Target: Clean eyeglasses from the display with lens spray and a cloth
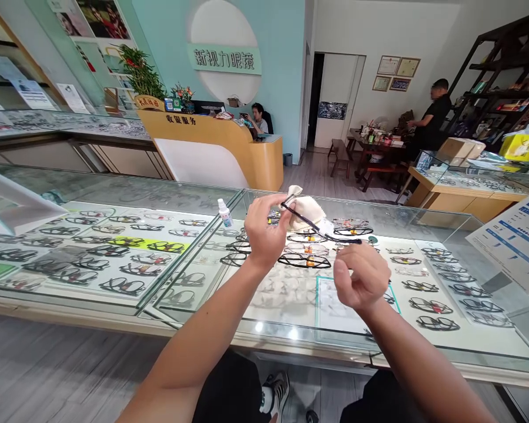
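My left hand [264, 228] is raised over the glass counter, its fingers pinched on a cream cleaning cloth [307, 210] and the front end of a pair of black glasses [320, 229]. My right hand [360, 277] is closed lower and to the right, gripping the far end of the glasses' thin black temple arm. The glasses slant down from left to right between my two hands. A small white spray bottle [224, 212] stands on the counter just left of my left hand.
The glass display counter [194, 305] holds several rows of glasses frames under the glass. A printed sheet [515, 241] lies at the right. A yellow reception desk [229, 147] with a seated person stands behind; another person stands at a table at the right.
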`<state>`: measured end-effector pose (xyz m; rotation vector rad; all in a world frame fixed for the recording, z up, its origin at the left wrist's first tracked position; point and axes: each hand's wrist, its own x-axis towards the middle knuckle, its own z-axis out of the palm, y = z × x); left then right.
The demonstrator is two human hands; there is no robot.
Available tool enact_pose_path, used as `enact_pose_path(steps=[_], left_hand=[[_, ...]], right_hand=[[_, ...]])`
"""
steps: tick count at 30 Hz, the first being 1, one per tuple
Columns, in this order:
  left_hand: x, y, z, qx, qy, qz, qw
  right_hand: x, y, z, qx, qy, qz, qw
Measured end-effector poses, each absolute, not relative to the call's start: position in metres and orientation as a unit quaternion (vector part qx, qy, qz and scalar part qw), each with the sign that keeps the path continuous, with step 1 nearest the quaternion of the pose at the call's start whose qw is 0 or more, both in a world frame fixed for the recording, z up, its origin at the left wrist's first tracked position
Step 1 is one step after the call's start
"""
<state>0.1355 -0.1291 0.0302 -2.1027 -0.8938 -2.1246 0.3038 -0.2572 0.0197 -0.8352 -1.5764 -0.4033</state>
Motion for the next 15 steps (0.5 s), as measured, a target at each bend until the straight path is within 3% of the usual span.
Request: enact_pose_path(steps=[4, 15], left_hand=[[0.134, -0.132, 0.028, -0.675, -0.220, -0.701, 0.062], [0.126, -0.126, 0.029, -0.674, -0.196, -0.709, 0.066]], right_hand=[[0.306, -0.258, 0.022, -0.419, -0.614, -0.129, 0.657], [0.314, -0.256, 0.041, -0.485, -0.577, 0.122, 0.646]])
